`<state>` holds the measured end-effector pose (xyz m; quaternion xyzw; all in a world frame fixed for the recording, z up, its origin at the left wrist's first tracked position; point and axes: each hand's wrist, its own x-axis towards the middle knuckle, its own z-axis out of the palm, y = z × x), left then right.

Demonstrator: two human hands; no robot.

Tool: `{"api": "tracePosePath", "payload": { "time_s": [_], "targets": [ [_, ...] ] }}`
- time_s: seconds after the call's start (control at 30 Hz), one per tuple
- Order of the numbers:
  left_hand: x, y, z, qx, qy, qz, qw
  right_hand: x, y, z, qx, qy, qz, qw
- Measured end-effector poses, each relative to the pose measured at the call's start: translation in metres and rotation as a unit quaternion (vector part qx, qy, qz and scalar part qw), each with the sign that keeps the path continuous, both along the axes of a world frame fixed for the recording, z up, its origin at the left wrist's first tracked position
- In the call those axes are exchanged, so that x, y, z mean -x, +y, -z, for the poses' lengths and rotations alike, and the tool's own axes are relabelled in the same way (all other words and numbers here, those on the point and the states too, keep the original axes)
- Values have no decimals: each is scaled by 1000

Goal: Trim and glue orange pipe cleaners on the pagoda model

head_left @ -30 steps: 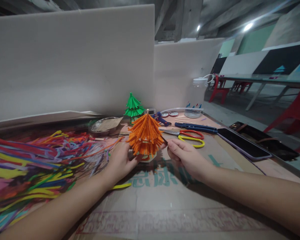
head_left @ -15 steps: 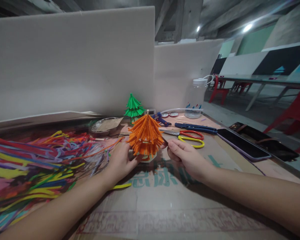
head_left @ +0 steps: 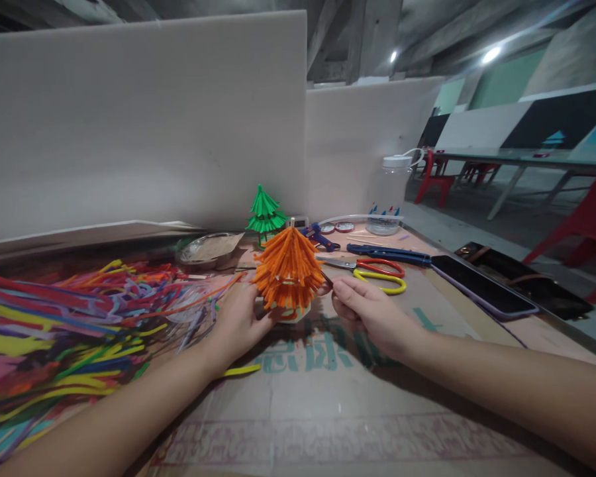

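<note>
An orange tree (head_left: 289,271) made of fuzzy pipe-cleaner strips in tiers stands at the centre, a pale stick poking out of its top. Around its lower left side is my left hand (head_left: 242,315), closed on its base, with some fingers hidden behind it. On the other side, my right hand (head_left: 360,301) pinches a thin dark strip or tool (head_left: 328,281), whose tip points at the tree's right edge. What exactly this dark thing is, I cannot make out. Behind the orange tree is a similar green tree (head_left: 263,215).
Loose coloured pipe cleaners (head_left: 74,331) heap up on the left, near a metal dish (head_left: 206,250). At the right lie scissors (head_left: 380,273), a blue cutter (head_left: 392,253), a phone (head_left: 481,285) and a glue gun (head_left: 320,235). A clear bottle (head_left: 390,192) stands behind, before white panels (head_left: 144,126).
Both hands and the orange tree keep nearly the same places. Only a very slight shift of the whole view shows.
</note>
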<state>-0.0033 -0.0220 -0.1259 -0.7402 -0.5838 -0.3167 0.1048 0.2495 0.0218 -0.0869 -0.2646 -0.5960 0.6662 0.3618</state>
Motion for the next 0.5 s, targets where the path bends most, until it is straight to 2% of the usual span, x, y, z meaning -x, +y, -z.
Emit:
{"api": "tracePosePath", "payload": {
  "time_s": [0.5],
  "targets": [
    [0,0,1,5,1,-7,1000,0,0,1,-11,-1,5,1000]
  ]
}}
